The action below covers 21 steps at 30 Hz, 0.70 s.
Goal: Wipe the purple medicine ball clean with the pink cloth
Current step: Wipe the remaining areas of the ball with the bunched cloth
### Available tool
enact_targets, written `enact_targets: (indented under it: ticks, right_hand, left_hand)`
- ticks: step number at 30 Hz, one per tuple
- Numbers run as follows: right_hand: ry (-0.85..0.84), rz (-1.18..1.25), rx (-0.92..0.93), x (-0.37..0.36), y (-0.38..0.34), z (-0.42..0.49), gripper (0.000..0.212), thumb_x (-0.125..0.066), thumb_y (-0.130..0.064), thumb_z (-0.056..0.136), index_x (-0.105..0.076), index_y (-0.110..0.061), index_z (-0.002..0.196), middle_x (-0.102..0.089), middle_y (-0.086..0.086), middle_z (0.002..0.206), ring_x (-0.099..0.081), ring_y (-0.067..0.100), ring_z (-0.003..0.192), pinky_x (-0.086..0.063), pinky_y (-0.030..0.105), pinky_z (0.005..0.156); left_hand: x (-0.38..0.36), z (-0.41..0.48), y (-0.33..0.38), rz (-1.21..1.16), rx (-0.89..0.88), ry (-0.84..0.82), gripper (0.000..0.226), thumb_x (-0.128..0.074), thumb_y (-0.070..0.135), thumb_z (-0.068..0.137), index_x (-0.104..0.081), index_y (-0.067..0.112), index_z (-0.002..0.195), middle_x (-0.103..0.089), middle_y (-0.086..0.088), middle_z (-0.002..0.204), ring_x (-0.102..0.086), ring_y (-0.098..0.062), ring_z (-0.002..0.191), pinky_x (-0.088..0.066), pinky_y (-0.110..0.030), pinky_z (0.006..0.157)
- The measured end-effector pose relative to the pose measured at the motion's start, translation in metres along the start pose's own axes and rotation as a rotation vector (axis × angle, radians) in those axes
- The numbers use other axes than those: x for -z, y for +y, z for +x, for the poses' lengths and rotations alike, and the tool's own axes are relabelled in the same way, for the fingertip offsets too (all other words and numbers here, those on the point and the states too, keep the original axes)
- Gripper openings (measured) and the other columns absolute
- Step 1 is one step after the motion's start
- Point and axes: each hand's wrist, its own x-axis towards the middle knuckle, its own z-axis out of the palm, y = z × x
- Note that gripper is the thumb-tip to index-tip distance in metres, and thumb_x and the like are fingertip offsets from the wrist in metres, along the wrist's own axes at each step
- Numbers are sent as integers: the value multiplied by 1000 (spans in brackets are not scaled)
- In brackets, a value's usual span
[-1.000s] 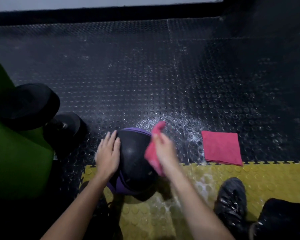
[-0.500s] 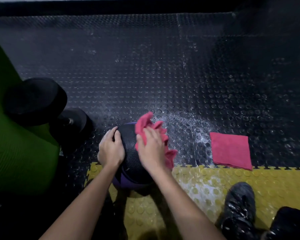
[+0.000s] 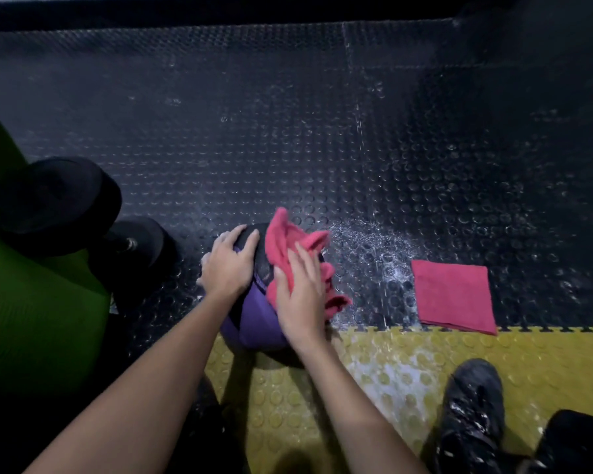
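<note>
The ball (image 3: 254, 323) sits on the floor (image 3: 288, 131) under both hands. It is probably heavy and apt to roll, so it is best steadied as the left hand (image 3: 228, 265) does, spread flat on top. Just right of that, the right hand (image 3: 300, 295) presses the limp cloth (image 3: 281, 241) down with straight fingers.

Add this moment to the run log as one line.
phase: wiping | left hand: rests on purple medicine ball | right hand: presses pink cloth onto ball | folded cloth: on floor, right of ball
</note>
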Motion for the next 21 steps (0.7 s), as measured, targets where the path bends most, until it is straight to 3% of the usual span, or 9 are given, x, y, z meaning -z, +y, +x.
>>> enact_targets:
  ticks: [2,5,7,10,12,15,17,20,21]
  right_hand:
    - [100,109,-50,3,14,-5,42,-41,-31,92,-52,-9,126,-44,4,137,-36,14,128,-22,20,105]
    - [88,222,-539,8,50,25,35,-40,-27,97,-54,-8,123,-54,12,127,-49,25,119,-34,29,98]
    - [57,304,-739,16,69,38,34,-39,-31,97,-56,-11,119,-59,14,120,-55,29,109,-41,36,96]
    - [82,330,-704,21,61,35,33,-40,-30,96,-57,-10,117,-61,17,116,-57,31,105,-43,36,93]
    - [135,217,-484,14,37,22,31,-42,-24,96,-57,-6,115,-60,16,116,-54,30,108,-37,29,88]
    - [158,163,-193,-2,10,-3,36,-44,-20,93,-53,-2,123,-52,12,130,-43,22,123,-30,27,102]
    - [176,204,-286,3,13,-2,34,-45,-18,95,-52,-3,124,-53,12,129,-46,24,121,-33,25,98]
    - [154,299,-696,33,32,7,32,-38,-23,98,-54,-4,118,-59,13,114,-55,33,110,-43,26,74]
    - [152,309,-771,44,38,6,34,-36,-25,99,-52,-3,119,-59,16,116,-55,34,109,-43,28,76]
  left_hand:
    - [3,11,2,-22,28,-20,56,-36,73,78,-50,47,126,-47,11,141,-44,-28,127,-31,-52,106]
    - [2,18,8,-54,126,-25,60,-31,74,76,-47,47,128,-47,7,141,-43,-31,127,-31,-54,105]
    - [0,20,8,-79,180,10,60,-30,72,79,-46,45,130,-47,4,141,-42,-33,127,-31,-54,105]
    - [-2,16,7,-99,232,56,58,-27,66,86,-44,38,134,-44,-3,142,-40,-35,127,-30,-50,105]
    - [-3,5,6,-104,252,86,57,-26,63,91,-40,33,138,-41,-8,144,-38,-38,128,-28,-49,105]
    - [-1,-22,0,-180,274,152,57,-28,57,95,-34,28,143,-33,-11,149,-36,-41,130,-27,-48,106]
    - [2,-45,-9,-253,277,173,57,-29,55,95,-32,25,144,-28,-13,150,-37,-40,129,-26,-46,107]
    - [3,-82,-32,-271,325,178,58,-32,56,94,-32,20,139,-28,-16,147,-41,-39,125,-29,-46,104]
    - [4,-90,-40,-238,358,196,59,-32,57,93,-35,17,136,-31,-18,145,-41,-39,125,-30,-48,102]
